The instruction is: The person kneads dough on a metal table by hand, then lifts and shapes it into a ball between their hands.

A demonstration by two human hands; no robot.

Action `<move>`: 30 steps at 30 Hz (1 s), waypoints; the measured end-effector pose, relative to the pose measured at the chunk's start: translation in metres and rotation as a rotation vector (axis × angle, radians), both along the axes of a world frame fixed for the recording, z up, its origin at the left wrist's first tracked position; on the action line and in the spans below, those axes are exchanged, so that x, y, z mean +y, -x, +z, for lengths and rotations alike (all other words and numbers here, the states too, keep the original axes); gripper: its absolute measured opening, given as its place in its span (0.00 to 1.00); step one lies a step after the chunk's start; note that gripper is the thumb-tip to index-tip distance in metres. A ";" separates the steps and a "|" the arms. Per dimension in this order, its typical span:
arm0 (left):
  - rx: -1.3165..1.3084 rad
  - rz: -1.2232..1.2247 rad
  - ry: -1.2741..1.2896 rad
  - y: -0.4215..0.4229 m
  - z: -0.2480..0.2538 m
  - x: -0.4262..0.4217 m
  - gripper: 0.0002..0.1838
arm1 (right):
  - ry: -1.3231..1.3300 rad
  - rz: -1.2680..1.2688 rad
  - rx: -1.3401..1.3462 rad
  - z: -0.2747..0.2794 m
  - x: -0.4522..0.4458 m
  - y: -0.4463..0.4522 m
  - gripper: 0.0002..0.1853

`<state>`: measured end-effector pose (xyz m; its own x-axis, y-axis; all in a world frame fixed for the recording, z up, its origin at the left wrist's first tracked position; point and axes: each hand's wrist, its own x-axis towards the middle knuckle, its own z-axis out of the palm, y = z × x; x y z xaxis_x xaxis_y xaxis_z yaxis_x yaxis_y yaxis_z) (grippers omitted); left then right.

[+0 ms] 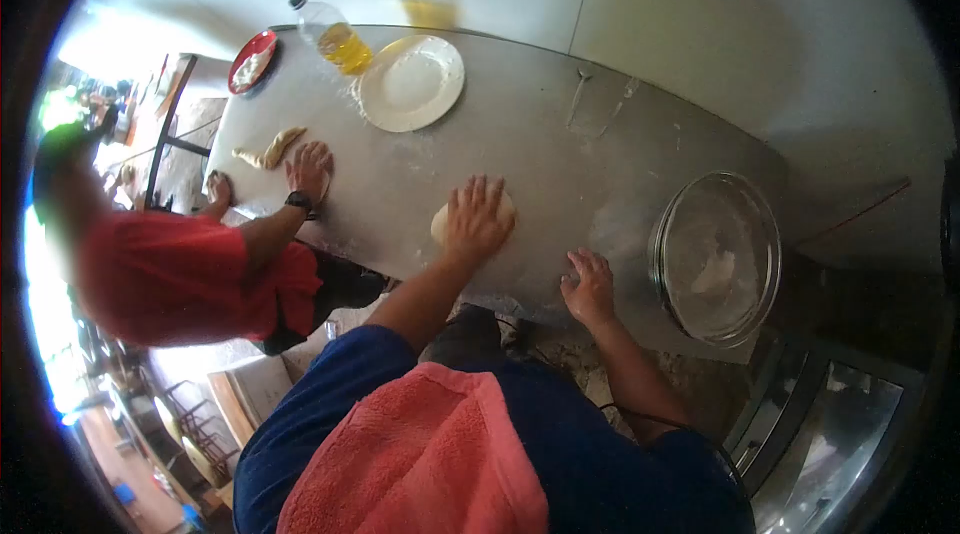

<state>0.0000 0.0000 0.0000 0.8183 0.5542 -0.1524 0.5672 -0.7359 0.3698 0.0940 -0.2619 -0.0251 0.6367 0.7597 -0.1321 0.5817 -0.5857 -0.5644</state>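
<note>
Your left hand [480, 221] lies flat on the dough [438, 226]; your right hand [590, 292], empty, fingers loosely curled, is right of it; press evenly

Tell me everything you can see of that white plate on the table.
The white plate is round, with a broad rim around a shallow centre; whether ceramic or plastic, I can't tell. It sits face up on the grey table, beside the bottle of yellow liquid. White powder lies by its left edge in the picture. No one touches it.
</note>
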 end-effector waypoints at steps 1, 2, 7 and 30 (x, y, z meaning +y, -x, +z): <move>-0.023 -0.065 -0.132 0.019 0.003 -0.018 0.40 | -0.027 -0.013 -0.019 0.006 -0.005 0.016 0.29; -0.051 -0.133 -0.264 0.031 0.009 -0.026 0.41 | -0.055 -0.027 -0.041 0.012 -0.008 0.030 0.29; 0.021 -0.156 -0.196 -0.048 0.001 0.017 0.41 | -0.032 -0.091 -0.041 0.002 0.009 0.015 0.26; -0.486 0.183 0.101 0.073 -0.019 -0.014 0.32 | -0.244 -0.122 0.629 -0.001 0.078 0.018 0.30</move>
<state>-0.0733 -0.0145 -0.0187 0.6991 0.6967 0.1607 0.4286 -0.5882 0.6858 0.0761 -0.1844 -0.0266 0.5778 0.7424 -0.3392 0.0376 -0.4393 -0.8975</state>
